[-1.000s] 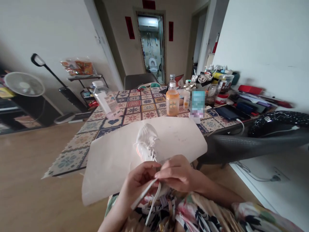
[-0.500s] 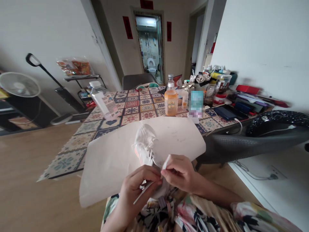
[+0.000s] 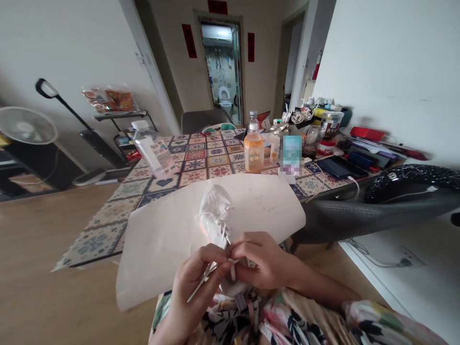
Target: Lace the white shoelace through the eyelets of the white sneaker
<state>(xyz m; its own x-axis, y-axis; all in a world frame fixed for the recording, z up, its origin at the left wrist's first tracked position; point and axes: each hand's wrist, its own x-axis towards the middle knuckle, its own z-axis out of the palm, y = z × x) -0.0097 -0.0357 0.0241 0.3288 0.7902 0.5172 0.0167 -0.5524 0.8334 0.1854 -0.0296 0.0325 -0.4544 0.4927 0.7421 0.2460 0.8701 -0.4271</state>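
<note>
A white sneaker (image 3: 216, 203) lies on a large white paper sheet (image 3: 154, 249), its toe pointing away from me and its heel close to my lap. Above its tongue and opening, my left hand (image 3: 201, 275) pinches a white shoelace (image 3: 196, 290), whose length slants down across the fingers. My right hand (image 3: 257, 258) is closed at the same spot, thumb and forefinger pinching the lace right beside the left fingertips. A short lace end (image 3: 233, 273) hangs below the right fingers. The fingers partly cover the shoe's opening.
On the patterned tablecloth (image 3: 194, 165) stand an orange drink bottle (image 3: 254, 151) and a large clear bottle (image 3: 153, 148). Jars, a tablet (image 3: 341, 166) and stacked items crowd the right side. A grey chair (image 3: 345, 215) stands at the right.
My right hand has moved left and slightly down, bringing its fingertips against the left ones at the lace. My left hand has shifted slightly left. The sneaker stays in place.
</note>
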